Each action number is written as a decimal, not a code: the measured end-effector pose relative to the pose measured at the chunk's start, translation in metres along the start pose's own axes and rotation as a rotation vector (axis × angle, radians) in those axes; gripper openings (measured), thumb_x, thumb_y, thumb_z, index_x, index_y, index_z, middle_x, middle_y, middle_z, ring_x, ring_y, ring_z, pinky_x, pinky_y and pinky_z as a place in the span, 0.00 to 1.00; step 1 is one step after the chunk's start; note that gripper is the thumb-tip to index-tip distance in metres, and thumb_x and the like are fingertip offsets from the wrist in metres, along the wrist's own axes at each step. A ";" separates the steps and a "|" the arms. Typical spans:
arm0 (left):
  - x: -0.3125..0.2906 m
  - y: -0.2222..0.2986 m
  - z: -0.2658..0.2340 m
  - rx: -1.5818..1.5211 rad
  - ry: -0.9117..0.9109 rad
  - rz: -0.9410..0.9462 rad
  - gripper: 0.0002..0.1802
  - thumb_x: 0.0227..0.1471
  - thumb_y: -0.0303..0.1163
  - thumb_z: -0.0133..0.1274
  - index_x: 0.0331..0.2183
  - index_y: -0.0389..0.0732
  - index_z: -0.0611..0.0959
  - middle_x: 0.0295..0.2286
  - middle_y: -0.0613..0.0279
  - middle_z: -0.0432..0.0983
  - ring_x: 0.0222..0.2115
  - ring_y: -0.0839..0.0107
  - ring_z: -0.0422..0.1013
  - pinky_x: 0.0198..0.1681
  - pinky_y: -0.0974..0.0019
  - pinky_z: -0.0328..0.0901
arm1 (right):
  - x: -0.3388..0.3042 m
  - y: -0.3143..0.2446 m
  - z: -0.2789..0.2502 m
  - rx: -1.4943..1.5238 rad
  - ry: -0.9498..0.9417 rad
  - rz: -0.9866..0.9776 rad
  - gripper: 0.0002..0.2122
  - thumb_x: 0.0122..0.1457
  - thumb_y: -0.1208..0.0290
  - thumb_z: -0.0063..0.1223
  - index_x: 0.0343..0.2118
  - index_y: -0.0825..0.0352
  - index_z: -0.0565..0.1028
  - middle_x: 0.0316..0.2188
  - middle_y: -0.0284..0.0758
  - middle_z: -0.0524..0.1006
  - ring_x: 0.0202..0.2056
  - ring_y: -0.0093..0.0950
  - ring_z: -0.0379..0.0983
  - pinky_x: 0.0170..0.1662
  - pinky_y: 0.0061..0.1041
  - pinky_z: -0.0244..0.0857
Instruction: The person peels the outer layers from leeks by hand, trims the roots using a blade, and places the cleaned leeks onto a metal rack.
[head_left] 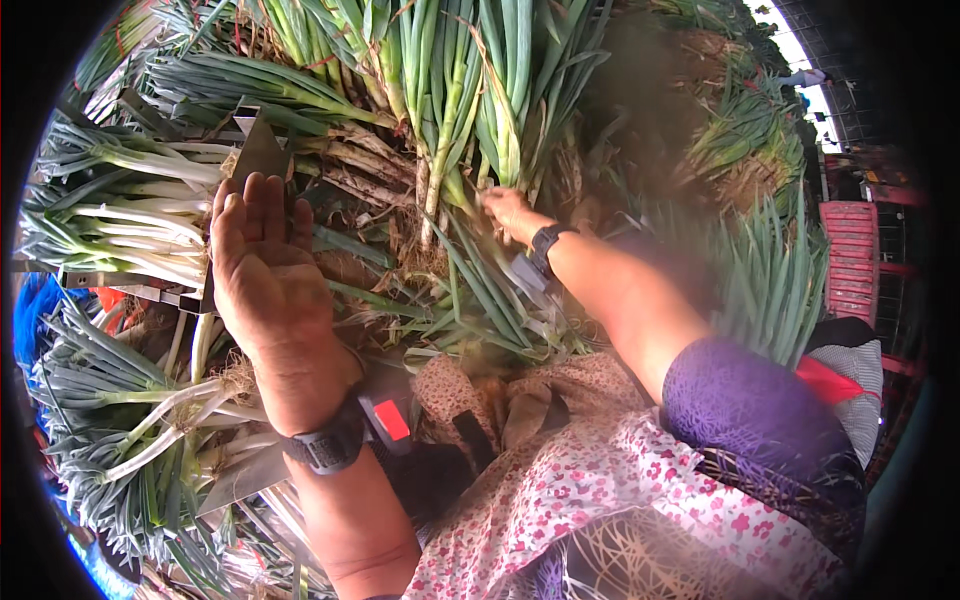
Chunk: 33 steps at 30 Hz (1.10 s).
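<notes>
My left hand (270,270) is raised with its palm showing and its fingers stretched out, holding nothing. It is beside a metal rack (262,150), where a row of peeled white-stemmed green onions (150,235) lies. My right hand (512,212) reaches forward, its fingers closed at the lower stem of a green onion (505,150) in the upright pile in front of me. The fingertips are partly hidden among the stalks. Unpeeled green onions with brown, earthy roots (365,165) lie between my hands.
More green onions (110,400) with white stems are heaped at the left, by a blue plastic bag (38,310). Loose leaves (490,290) cover the ground before my lap. A red slatted chair (850,250) stands at the far right, and further green onions (770,280) rise at my right.
</notes>
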<state>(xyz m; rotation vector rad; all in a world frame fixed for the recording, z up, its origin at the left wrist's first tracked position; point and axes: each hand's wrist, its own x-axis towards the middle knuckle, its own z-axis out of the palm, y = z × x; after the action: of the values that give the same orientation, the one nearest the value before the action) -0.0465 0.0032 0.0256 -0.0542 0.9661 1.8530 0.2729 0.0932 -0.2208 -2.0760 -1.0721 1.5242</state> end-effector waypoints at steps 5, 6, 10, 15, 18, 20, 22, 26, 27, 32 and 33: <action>0.004 -0.026 0.004 0.082 -0.038 -0.024 0.21 0.55 0.35 0.43 0.50 0.39 0.67 0.42 0.57 0.69 0.44 0.66 0.65 0.47 0.57 0.57 | 0.051 0.006 0.022 0.151 0.026 0.092 0.18 0.55 0.62 0.48 0.46 0.65 0.69 0.44 0.40 0.71 0.44 0.35 0.67 0.46 0.35 0.61; 0.006 -0.030 -0.002 0.124 -0.023 -0.028 0.21 0.55 0.36 0.42 0.50 0.39 0.66 0.42 0.56 0.69 0.45 0.65 0.64 0.48 0.57 0.57 | 0.048 0.007 0.043 0.104 -0.005 0.147 0.17 0.56 0.60 0.45 0.46 0.63 0.70 0.45 0.40 0.70 0.43 0.37 0.67 0.48 0.37 0.59; 0.008 -0.048 0.011 0.110 -0.207 -0.070 0.21 0.56 0.36 0.41 0.50 0.40 0.66 0.43 0.56 0.69 0.45 0.65 0.64 0.49 0.58 0.56 | 0.088 0.015 0.027 0.193 -0.029 0.175 0.21 0.55 0.61 0.48 0.50 0.64 0.65 0.53 0.41 0.62 0.53 0.35 0.58 0.53 0.36 0.53; 0.016 -0.060 0.026 0.198 -0.096 -0.146 0.20 0.56 0.36 0.41 0.50 0.41 0.66 0.43 0.58 0.69 0.46 0.66 0.64 0.48 0.59 0.57 | 0.096 -0.024 0.043 0.166 0.104 0.168 0.24 0.53 0.55 0.48 0.46 0.72 0.66 0.44 0.43 0.67 0.46 0.38 0.63 0.49 0.36 0.54; 0.017 -0.068 0.036 0.167 -0.141 -0.190 0.20 0.55 0.36 0.43 0.50 0.43 0.67 0.43 0.61 0.70 0.45 0.67 0.65 0.48 0.60 0.57 | 0.113 -0.028 0.013 0.139 0.060 0.091 0.27 0.52 0.53 0.49 0.45 0.76 0.67 0.40 0.48 0.71 0.40 0.40 0.68 0.45 0.37 0.60; 0.016 -0.058 0.036 0.154 -0.169 -0.190 0.20 0.54 0.37 0.44 0.49 0.45 0.67 0.43 0.63 0.70 0.44 0.68 0.65 0.47 0.61 0.58 | 0.064 -0.035 0.036 0.139 -0.050 -0.112 0.26 0.51 0.50 0.51 0.37 0.74 0.71 0.30 0.41 0.72 0.31 0.32 0.68 0.35 0.32 0.63; 0.008 -0.056 0.044 0.209 -0.197 -0.144 0.22 0.52 0.39 0.46 0.49 0.45 0.68 0.43 0.64 0.69 0.44 0.71 0.64 0.47 0.63 0.58 | 0.039 -0.053 0.020 -0.126 -0.240 -0.092 0.21 0.50 0.48 0.52 0.26 0.66 0.73 0.20 0.30 0.69 0.25 0.25 0.63 0.27 0.28 0.57; -0.002 -0.077 0.044 0.177 -0.145 -0.190 0.23 0.52 0.36 0.46 0.51 0.45 0.65 0.43 0.65 0.70 0.42 0.69 0.67 0.47 0.57 0.60 | 0.068 -0.024 0.014 -0.291 -0.236 -0.175 0.30 0.46 0.54 0.59 0.49 0.69 0.68 0.44 0.42 0.73 0.44 0.34 0.69 0.47 0.30 0.61; 0.007 -0.073 0.016 0.244 -0.066 -0.140 0.23 0.52 0.35 0.46 0.51 0.45 0.65 0.43 0.64 0.69 0.42 0.68 0.68 0.46 0.57 0.60 | 0.027 -0.054 0.045 -0.257 -0.326 -0.037 0.31 0.45 0.55 0.61 0.48 0.70 0.68 0.44 0.43 0.73 0.42 0.36 0.70 0.46 0.30 0.62; -0.004 -0.073 0.019 0.148 -0.152 -0.153 0.21 0.52 0.34 0.47 0.49 0.46 0.67 0.44 0.63 0.68 0.43 0.67 0.66 0.44 0.59 0.63 | 0.047 -0.047 0.040 -0.214 -0.108 -0.039 0.37 0.40 0.53 0.63 0.49 0.75 0.65 0.47 0.50 0.69 0.47 0.38 0.66 0.48 0.31 0.61; -0.003 -0.071 0.017 0.159 -0.129 -0.147 0.20 0.52 0.33 0.46 0.48 0.45 0.67 0.43 0.62 0.68 0.43 0.66 0.66 0.44 0.59 0.63 | 0.045 -0.053 0.039 -0.303 -0.176 0.046 0.38 0.39 0.52 0.63 0.49 0.74 0.65 0.47 0.51 0.68 0.48 0.39 0.66 0.50 0.31 0.60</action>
<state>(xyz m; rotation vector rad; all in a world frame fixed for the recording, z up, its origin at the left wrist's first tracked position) 0.0175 0.0242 -0.0035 0.0883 0.9894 1.6200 0.2233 0.1550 -0.2289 -2.2057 -1.4058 1.6808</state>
